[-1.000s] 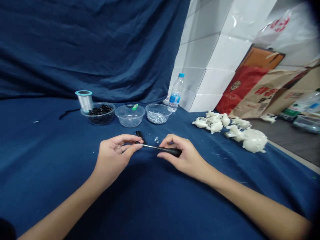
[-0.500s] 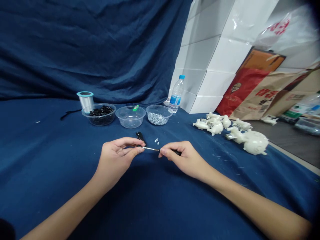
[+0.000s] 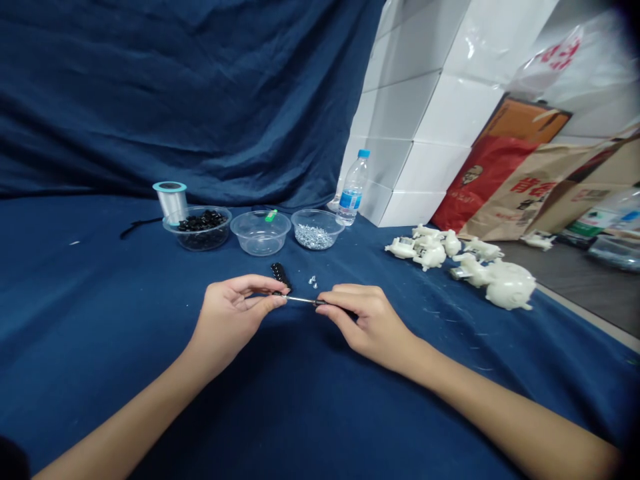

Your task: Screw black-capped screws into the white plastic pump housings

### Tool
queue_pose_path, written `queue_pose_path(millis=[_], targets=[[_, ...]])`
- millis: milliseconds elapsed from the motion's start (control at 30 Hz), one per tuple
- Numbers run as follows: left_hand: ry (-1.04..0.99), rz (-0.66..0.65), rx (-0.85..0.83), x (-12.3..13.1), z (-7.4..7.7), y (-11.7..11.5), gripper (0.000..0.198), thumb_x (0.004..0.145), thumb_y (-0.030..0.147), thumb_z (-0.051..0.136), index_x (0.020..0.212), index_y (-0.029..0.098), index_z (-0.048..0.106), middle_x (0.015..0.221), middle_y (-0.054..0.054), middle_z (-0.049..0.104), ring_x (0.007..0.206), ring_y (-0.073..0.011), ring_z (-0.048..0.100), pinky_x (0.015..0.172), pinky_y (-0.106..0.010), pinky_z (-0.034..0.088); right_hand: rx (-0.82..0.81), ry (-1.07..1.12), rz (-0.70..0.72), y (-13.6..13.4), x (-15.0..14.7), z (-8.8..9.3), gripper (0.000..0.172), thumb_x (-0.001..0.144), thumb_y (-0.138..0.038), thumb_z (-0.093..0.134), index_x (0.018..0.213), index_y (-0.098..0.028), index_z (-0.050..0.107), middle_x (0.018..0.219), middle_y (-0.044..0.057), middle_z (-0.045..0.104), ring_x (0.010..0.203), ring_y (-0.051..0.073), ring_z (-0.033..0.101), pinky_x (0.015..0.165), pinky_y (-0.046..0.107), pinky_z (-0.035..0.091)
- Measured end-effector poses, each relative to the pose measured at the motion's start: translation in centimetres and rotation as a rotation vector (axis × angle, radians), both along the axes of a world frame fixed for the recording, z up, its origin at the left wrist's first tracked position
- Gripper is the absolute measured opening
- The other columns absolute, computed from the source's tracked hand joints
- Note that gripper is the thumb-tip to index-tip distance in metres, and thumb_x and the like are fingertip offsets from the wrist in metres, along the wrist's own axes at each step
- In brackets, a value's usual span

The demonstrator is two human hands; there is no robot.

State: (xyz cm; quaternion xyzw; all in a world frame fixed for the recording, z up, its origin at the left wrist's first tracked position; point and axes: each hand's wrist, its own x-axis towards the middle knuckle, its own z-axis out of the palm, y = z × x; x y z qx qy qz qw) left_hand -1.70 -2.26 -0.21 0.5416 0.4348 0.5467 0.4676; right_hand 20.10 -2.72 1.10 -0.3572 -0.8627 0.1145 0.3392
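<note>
Black-handled screwdriver (image 3: 303, 300) lies roughly level between the hands: right hand (image 3: 373, 327) pinches the handle in its fingers, and left hand (image 3: 233, 313) is curled narrow, its fingertips (image 3: 278, 299) at the shaft tip. Whether they grip the shaft or a small dark part there is too small to tell. Black ribbed part (image 3: 280, 275) and two small screws (image 3: 313, 282) sit just above the tip on the blue cloth-covered bench (image 3: 100, 347). Behind: clear bowl of black parts (image 3: 197, 230), clear bowl (image 3: 260, 241), clear bowl of silver screws (image 3: 314, 237). Off-white plastic housings (image 3: 460, 263) lie piled to the right.
</note>
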Motion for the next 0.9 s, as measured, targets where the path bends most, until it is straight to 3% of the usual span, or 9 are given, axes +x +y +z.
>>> queue_pose_path(millis=[133, 300, 367, 433, 533, 633, 700, 800, 900], targets=[[0.016, -0.014, -0.008, -0.10, 0.11, 0.03, 0.014, 0.066, 0.019, 0.082, 0.079, 0.021, 0.077, 0.083, 0.000, 0.079, 0.075, -0.0107, 0.073, 0.072, -0.013, 0.056, -0.344, 0.111, -0.020, -0.17, -0.25, 0.41, 0.025, 0.095, -0.026, 0.055, 0.082, -0.014, 0.072, 0.069, 0.002, 0.064, 0.062, 0.011, 0.052, 0.061, 0.026, 0.039], [0.041, -0.042, -0.009, -0.24, 0.42, -0.03, 0.012, 0.065, 0.018, 0.082, 0.076, 0.021, 0.077, 0.080, 0.000, 0.079, 0.072, -0.0112, 0.073, 0.071, -0.013, 0.057, -1.004, 0.347, 0.009, 0.31, 0.17, 0.65, 0.035, 0.091, -0.044, 0.058, 0.075, -0.014, 0.070, 0.050, -0.008, 0.034, 0.045, 0.006, 0.024, 0.044, 0.022, 0.019], [0.044, -0.044, -0.010, -0.24, 0.39, 0.02, 0.013, 0.065, 0.018, 0.082, 0.076, 0.021, 0.077, 0.081, 0.000, 0.079, 0.073, -0.0115, 0.073, 0.072, -0.014, 0.057, -1.050, 0.358, 0.029, 0.40, 0.27, 0.67, 0.036, 0.089, -0.046, 0.060, 0.078, -0.014, 0.071, 0.050, -0.008, 0.033, 0.046, 0.006, 0.023, 0.044, 0.022, 0.018], [0.041, -0.043, -0.013, -0.19, 0.22, 0.13, 0.013, 0.065, 0.018, 0.082, 0.077, 0.021, 0.077, 0.082, 0.000, 0.079, 0.075, -0.0120, 0.073, 0.074, -0.015, 0.057, -0.888, 0.304, 0.014, 0.34, 0.21, 0.66, 0.027, 0.086, -0.040, 0.066, 0.091, -0.015, 0.071, 0.059, -0.006, 0.043, 0.051, 0.007, 0.035, 0.048, 0.021, 0.028], [0.025, -0.026, -0.016, -0.13, -0.09, 0.32, 0.014, 0.066, 0.020, 0.082, 0.079, 0.021, 0.077, 0.084, -0.001, 0.078, 0.077, -0.0121, 0.073, 0.074, -0.016, 0.057, -0.494, 0.238, -0.024, 0.17, 0.08, 0.52, 0.022, 0.082, -0.025, 0.071, 0.101, -0.017, 0.064, 0.078, -0.002, 0.052, 0.066, 0.010, 0.051, 0.062, 0.024, 0.043], [0.005, -0.010, -0.023, -0.08, -0.25, 0.35, 0.017, 0.067, 0.022, 0.083, 0.082, 0.021, 0.077, 0.086, -0.001, 0.078, 0.079, -0.0124, 0.072, 0.074, -0.018, 0.057, -0.080, 0.131, 0.017, 0.16, 0.23, 0.24, 0.009, 0.087, -0.018, 0.065, 0.095, -0.015, 0.065, 0.082, 0.003, 0.059, 0.073, 0.013, 0.056, 0.067, 0.028, 0.046], [-0.006, -0.013, -0.028, -0.02, -0.23, 0.28, 0.018, 0.067, 0.023, 0.083, 0.083, 0.020, 0.077, 0.086, -0.002, 0.078, 0.080, -0.0134, 0.072, 0.076, -0.020, 0.057, 0.126, 0.028, 0.051, 0.23, 0.47, 0.06, 0.012, 0.091, -0.017, 0.061, 0.100, -0.013, 0.067, 0.083, 0.006, 0.065, 0.074, 0.015, 0.058, 0.068, 0.030, 0.047], [-0.012, -0.017, -0.034, 0.08, -0.19, 0.11, 0.018, 0.066, 0.023, 0.083, 0.083, 0.020, 0.077, 0.086, -0.003, 0.078, 0.080, -0.0143, 0.072, 0.078, -0.022, 0.057, 0.304, -0.086, 0.038, 0.14, 0.74, -0.05, 0.017, 0.094, -0.016, 0.057, 0.106, -0.011, 0.067, 0.086, 0.009, 0.070, 0.075, 0.018, 0.060, 0.070, 0.033, 0.047], [-0.001, -0.007, -0.034, 0.13, -0.26, -0.01, 0.018, 0.066, 0.023, 0.083, 0.082, 0.020, 0.077, 0.086, -0.003, 0.078, 0.082, -0.0147, 0.071, 0.079, -0.023, 0.057, 0.288, -0.114, 0.013, -0.23, 0.59, 0.11, 0.019, 0.096, -0.018, 0.053, 0.102, -0.010, 0.069, 0.081, 0.009, 0.069, 0.069, 0.017, 0.058, 0.065, 0.032, 0.045]])
